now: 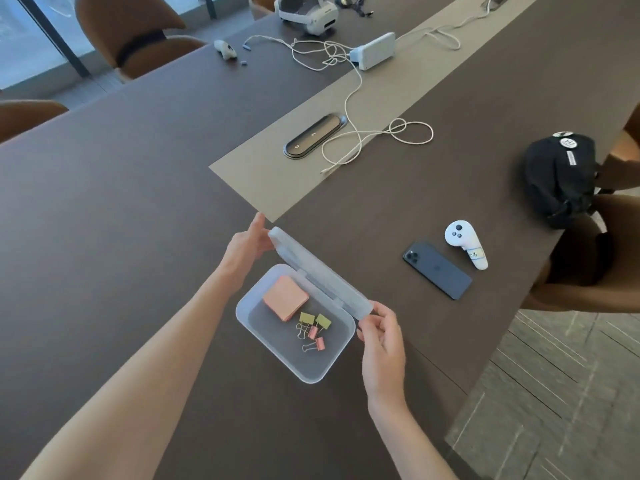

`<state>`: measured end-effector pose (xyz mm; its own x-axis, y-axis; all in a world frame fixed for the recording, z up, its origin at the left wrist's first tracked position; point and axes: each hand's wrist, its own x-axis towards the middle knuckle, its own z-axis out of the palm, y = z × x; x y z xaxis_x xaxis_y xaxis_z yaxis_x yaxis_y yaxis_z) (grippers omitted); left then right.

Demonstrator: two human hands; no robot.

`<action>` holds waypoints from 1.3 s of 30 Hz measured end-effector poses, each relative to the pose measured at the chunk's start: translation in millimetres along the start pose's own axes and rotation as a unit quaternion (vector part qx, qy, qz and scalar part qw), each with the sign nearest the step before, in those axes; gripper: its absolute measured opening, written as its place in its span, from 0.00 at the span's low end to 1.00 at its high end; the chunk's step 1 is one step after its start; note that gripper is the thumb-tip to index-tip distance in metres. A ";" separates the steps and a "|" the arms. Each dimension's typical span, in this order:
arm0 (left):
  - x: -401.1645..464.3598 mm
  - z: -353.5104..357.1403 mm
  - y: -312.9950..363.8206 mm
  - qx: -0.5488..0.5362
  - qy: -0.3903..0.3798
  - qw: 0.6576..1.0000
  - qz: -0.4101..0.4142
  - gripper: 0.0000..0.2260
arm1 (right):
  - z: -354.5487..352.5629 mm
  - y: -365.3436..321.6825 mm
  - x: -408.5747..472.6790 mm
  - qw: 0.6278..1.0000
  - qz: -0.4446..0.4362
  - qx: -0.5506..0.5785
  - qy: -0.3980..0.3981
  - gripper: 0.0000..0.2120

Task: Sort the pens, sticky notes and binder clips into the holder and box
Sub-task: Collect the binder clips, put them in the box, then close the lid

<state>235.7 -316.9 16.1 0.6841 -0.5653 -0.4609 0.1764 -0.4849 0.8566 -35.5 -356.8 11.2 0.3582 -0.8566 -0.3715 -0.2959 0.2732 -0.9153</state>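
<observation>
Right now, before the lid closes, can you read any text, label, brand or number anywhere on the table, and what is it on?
Nothing reads with certainty.
White controller: handwritten label, blurred, cannot be read.
Black bag: round white badge and a white strip tag, both too small.
Headset: faint mark, unreadable.
Phone: logo only, no words.
Box, sticky notes, clips: no text.

Office meeting room: long dark conference table [121, 202], inset power hatch [313, 135], upholstered chairs [138, 32], window wall.

Head view, looking steeply down, table [104, 237] close
</observation>
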 end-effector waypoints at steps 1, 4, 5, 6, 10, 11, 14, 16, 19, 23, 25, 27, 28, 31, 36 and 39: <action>-3.1 -2.3 -3.4 0.011 0.002 1.000 0.001 0.27 | 2.0 -0.7 -9.6 1.000 0.007 0.008 -0.003 0.10; -13.2 -9.9 -17.9 0.025 0.014 1.000 0.001 0.20 | 8.0 -1.6 -31.7 1.000 0.011 0.002 -0.005 0.12; -17.2 -12.1 -22.1 0.013 0.019 1.000 0.000 0.17 | 10.4 -1.1 -37.0 1.000 0.011 -0.003 -0.007 0.12; -21.4 -14.8 -27.1 -0.002 0.027 1.000 -0.001 0.16 | 13.7 -0.8 -41.3 1.000 0.013 -0.009 -0.013 0.11; -35.2 -28.6 -51.7 -0.019 0.055 0.997 -0.041 0.11 | 28.0 12.3 -48.8 0.995 0.047 -0.059 -0.058 0.11; -36.7 -31.7 -59.9 -0.002 0.054 0.997 -0.049 0.11 | 31.4 18.3 -49.1 0.993 0.056 -0.081 -0.064 0.13; -40.7 -32.8 -78.3 0.069 0.048 0.995 -0.055 0.13 | 40.0 37.1 -45.9 0.981 0.073 -0.166 -0.067 0.22; -41.0 -27.0 -87.1 0.109 0.040 0.992 -0.059 0.13 | 45.9 48.2 -42.1 0.976 0.062 -0.203 -0.056 0.27; -38.9 -16.6 -92.7 0.128 0.040 0.988 -0.072 0.14 | 56.7 56.5 -35.2 0.981 0.048 -0.186 -0.034 0.35; -34.5 -15.1 -96.7 0.164 0.031 0.983 -0.070 0.20 | 75.7 53.0 -20.4 0.989 0.073 -0.131 -0.005 0.42; -34.0 -14.7 -97.3 0.171 0.030 0.982 -0.070 0.20 | 84.0 53.5 -17.1 0.990 0.074 -0.121 0.008 0.42; -35.0 -13.0 -97.3 0.170 0.034 0.982 -0.073 0.20 | 88.6 57.1 -16.8 0.991 0.062 -0.118 0.022 0.44; -35.3 -13.4 -98.1 0.167 0.036 0.982 -0.075 0.19 | 90.0 59.1 -17.5 0.991 0.058 -0.120 0.024 0.44; -35.2 -13.7 -98.6 0.139 0.037 0.986 -0.088 0.19 | 89.9 60.8 -17.4 0.991 0.073 -0.114 0.013 0.44; -41.7 -15.9 -99.6 0.087 0.059 0.988 -0.112 0.17 | 80.0 62.7 -6.5 0.988 0.080 -0.133 -0.011 0.45; -62.2 -20.9 -111.6 0.038 0.106 0.985 -0.131 0.17 | 71.7 59.7 7.3 0.984 0.063 -0.162 -0.046 0.45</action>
<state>188.3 -213.7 -45.9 0.7559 -0.2667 -0.5979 0.3184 -0.6483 0.6916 12.9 -315.3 -57.4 0.3740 -0.7778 -0.5051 -0.6044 0.2087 -0.7689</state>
